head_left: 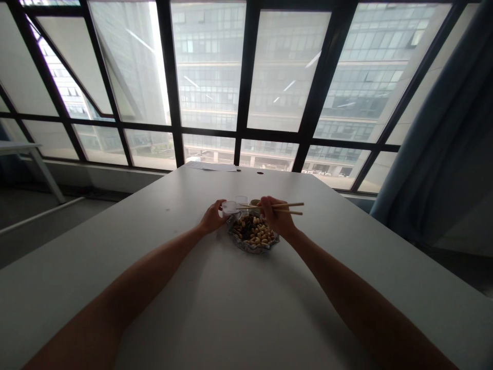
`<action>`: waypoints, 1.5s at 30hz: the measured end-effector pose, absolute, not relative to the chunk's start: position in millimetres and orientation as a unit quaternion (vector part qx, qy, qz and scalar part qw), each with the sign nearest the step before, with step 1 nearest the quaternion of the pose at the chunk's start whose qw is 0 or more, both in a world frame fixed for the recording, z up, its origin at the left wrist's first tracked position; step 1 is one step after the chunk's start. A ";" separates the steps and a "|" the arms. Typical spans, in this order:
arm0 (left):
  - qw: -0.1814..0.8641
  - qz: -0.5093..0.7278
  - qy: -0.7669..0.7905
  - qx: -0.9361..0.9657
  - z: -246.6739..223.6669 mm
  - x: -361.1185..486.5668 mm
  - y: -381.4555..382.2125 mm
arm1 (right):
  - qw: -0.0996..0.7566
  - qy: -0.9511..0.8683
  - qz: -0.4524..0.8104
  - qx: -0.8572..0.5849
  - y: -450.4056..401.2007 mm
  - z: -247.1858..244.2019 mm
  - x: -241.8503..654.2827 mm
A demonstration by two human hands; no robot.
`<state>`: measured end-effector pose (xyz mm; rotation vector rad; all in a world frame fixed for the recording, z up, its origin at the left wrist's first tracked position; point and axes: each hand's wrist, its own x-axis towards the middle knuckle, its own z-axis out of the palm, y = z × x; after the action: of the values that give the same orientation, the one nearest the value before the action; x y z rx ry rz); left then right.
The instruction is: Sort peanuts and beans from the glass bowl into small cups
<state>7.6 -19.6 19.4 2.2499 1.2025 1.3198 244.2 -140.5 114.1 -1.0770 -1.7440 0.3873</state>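
Note:
My left hand point(213, 217) holds a small clear plastic container point(230, 207) at its left side. Chopsticks point(287, 209) are gripped in my right hand point(276, 216), their tips pointing left at the small container. Just below both hands stands a glass bowl point(252, 250) with a wavy rim, filled with nuts in shells point(262, 235) and darker pieces, perhaps seeds. Behind the bowl is another clear container point(241, 200), and beside it a small round yellowish one point(254, 203), partly hidden by my right hand. Whether the chopstick tips hold anything is too small to tell.
The long white table point(173, 288) reaches toward the windows. White sheets point(213, 167) lie at its far end, near two dark round holes point(260, 173). A blue curtain point(431, 133) hangs at the right, and another table point(19, 148) stands at the left.

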 end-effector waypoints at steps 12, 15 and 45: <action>0.147 0.447 0.422 0.775 18.1 5.6 -18.3 | 0.374 -0.786 0.186 -0.455 -151.7 152.2 268.8; 0.149 0.442 0.428 0.774 17.7 4.8 -17.5 | 0.364 -0.788 0.177 -0.463 -152.2 152.0 267.9; 0.155 0.446 0.429 0.770 16.6 5.8 -16.8 | 0.319 -0.790 0.276 -0.444 -152.4 151.9 272.7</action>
<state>5.8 -16.8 16.6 2.2057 1.2288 1.2770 272.7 -152.4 151.9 -1.1671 -2.0782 0.7261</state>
